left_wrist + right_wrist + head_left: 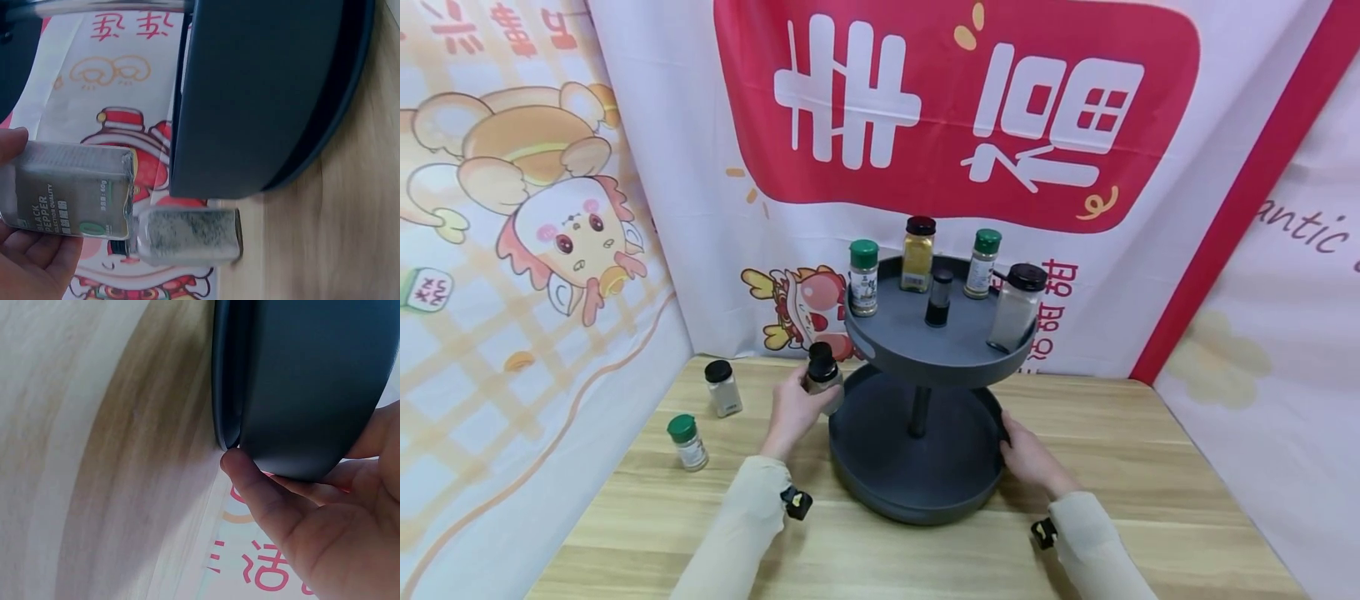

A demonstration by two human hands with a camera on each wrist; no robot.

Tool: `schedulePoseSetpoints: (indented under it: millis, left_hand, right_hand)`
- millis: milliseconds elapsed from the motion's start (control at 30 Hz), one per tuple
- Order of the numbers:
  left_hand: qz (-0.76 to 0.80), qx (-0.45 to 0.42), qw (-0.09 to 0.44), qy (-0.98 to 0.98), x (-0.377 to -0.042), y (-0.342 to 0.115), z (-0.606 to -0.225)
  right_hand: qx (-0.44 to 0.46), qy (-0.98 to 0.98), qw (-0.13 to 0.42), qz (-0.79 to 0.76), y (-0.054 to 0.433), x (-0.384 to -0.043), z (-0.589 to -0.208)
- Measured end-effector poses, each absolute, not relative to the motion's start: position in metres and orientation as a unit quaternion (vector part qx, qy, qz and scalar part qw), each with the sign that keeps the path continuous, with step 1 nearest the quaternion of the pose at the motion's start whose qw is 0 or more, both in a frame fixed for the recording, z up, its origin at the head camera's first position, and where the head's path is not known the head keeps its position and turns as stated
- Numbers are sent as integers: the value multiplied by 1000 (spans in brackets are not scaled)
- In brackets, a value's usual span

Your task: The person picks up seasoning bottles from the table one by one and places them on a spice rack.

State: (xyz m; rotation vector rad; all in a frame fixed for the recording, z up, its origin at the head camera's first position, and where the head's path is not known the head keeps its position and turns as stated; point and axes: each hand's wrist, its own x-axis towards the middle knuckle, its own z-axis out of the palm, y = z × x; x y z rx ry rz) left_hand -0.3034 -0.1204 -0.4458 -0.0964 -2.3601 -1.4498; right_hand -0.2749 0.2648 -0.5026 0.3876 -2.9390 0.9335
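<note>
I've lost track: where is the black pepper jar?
In the head view, the black pepper jar is in the left hand, just left of the lower gray tray; the left wrist view shows another jar just beyond it.

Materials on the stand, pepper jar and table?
Stand: probably plastic, possibly coated metal; smooth dark-grey surface with a soft sheen. Pepper jar: glass or clear plastic, glossy; see-through walls, contents visible. Table: wood or wood-look laminate; pale streaky grain, faint sheen.
</note>
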Motion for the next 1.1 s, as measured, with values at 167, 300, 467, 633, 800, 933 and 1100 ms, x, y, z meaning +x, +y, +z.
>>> schedulePoseSetpoints:
  millis: [167,300,467,633,800,933,1100]
  left_hand:
    - [-502,-79,203,-837,-309,-108,-450]
    - [-500,-83,195,-840,-311,-102,-455]
    - [-486,-74,177,-852,-312,-96,-459]
    - [-477,-74,164,-860,-312,-92,-462]
    - [-479,-69,150,-862,-313,-91,-468]
    - [-475,-76,153,-863,-315,-91,-473]
    - [-464,-79,162,-867,-318,-89,-477]
  right_hand:
    - [124,-945,11,302,265,-274,-503]
    - [128,-945,12,301,264,-273,-504]
    - [130,-944,16,303,264,-272,-505]
    - [129,-944,17,304,266,-273,-506]
    - [133,-944,16,302,267,-273,-507]
    - [131,-944,15,302,267,-273,-507]
    - [128,-943,18,307,266,-273,-506]
